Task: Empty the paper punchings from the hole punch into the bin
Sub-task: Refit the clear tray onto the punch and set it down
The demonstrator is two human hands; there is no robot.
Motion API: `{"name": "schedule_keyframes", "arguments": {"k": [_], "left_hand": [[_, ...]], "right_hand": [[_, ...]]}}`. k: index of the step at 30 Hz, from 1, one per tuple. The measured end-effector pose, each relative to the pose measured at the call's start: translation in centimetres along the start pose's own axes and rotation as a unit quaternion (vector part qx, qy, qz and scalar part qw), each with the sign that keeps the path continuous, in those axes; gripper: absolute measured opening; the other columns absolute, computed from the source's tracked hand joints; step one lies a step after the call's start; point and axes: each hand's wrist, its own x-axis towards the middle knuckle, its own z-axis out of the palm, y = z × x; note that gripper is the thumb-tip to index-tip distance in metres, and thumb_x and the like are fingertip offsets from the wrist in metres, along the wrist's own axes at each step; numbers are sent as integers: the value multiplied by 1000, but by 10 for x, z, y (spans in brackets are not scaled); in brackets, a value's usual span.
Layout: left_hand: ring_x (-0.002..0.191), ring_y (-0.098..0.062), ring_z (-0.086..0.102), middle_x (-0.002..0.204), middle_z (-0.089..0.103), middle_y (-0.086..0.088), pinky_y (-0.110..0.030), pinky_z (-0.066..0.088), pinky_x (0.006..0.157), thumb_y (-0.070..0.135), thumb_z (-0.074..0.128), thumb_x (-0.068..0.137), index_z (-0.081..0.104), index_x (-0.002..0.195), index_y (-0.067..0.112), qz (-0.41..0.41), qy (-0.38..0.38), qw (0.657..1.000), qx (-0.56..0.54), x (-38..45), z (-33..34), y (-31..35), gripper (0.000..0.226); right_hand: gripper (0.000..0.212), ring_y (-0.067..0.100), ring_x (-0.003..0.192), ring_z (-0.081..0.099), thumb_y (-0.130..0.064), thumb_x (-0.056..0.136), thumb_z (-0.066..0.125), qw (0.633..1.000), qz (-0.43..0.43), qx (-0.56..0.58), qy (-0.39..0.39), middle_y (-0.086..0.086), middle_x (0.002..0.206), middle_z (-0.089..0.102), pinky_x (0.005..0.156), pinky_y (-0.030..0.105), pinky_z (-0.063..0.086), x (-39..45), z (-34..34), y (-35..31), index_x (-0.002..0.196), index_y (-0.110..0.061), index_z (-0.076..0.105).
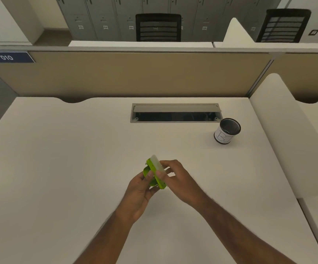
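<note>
While the tray remains seated, nothing has been emptied, as far as the view shows.

Grip, left: the left hand (140, 189) is closed around the green hole punch (155, 174), holding it up off the desk (59, 168) with its underside turned toward the right hand.
Grip, right: the right hand (175, 175) pinches the pale translucent tray (156, 163) on the punch's base, fingertips (159, 175) on its edge.
Progress: punch picked up and turned; the tray looks still attached. Left, by my judgement: pull it off, carry it over, tip it out.
Bin: the small black mesh bin (227, 131) stands upright, well beyond the grip and off to its right, mouth open.
Room: bare desktop lies between grip and bin.
Edges: a white side divider (287, 140) rises just past the bin; an open cable tray (175, 113) sits beyond the grip, a place stray punchings could fall.
</note>
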Motion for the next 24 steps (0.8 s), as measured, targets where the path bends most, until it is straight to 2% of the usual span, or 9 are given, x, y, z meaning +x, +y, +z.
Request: {"name": "schedule_keyframes", "arguments": {"k": [3, 6, 12, 18, 21, 24], "left_hand": [[132, -32, 68, 142, 72, -17, -38, 61, 102, 51, 78, 93, 72, 136, 15, 2, -8, 1000, -11, -1, 0, 1, 56], [131, -32, 69, 141, 72, -16, -35, 61, 100, 48, 73, 99, 72, 136, 15, 1, -12, 1000, -13, -1, -1, 1, 50], [137, -31, 64, 146, 69, -13, -38, 59, 104, 45, 70, 102, 70, 140, 18, -1, -11, 1000, 3, 2, -1, -1, 46], [140, -31, 62, 149, 67, -13, -37, 58, 105, 45, 69, 103, 69, 141, 18, -3, -21, 1000, -1, 2, -5, -3, 46], [138, -33, 64, 148, 68, -15, -40, 58, 106, 46, 73, 100, 69, 140, 17, -5, -21, 1000, -2, 2, -7, -3, 50], [132, -35, 68, 141, 71, -21, -39, 60, 103, 45, 78, 97, 70, 137, 12, -6, -20, 1000, 4, 2, -10, -3, 52]], "right_hand": [[49, 6, 117, 62, -55, 94, 68, 1000, -2, -24, 8, -15, 128, 57, 92, 34, 63, -1, -1, -6, 135, -30, 62], [60, 6, 115, 63, -68, 84, 71, 999, 0, -38, 15, -18, 125, 57, 89, 32, 64, -3, -1, -12, 132, -33, 61], [55, 5, 108, 64, -64, 83, 78, 998, 25, -47, 30, -17, 123, 61, 83, 23, 59, -2, -2, -18, 126, -34, 61], [57, 9, 110, 65, -60, 83, 81, 998, 27, -52, 20, -14, 128, 63, 88, 27, 60, -3, -4, -18, 130, -33, 63], [60, 9, 112, 66, -63, 87, 76, 996, 9, -89, 7, -12, 127, 61, 94, 37, 61, -5, -4, -19, 138, -34, 63], [58, 11, 113, 65, -66, 96, 61, 983, -23, -183, -18, -9, 123, 60, 96, 39, 59, -9, -5, -18, 146, -39, 55]]}}
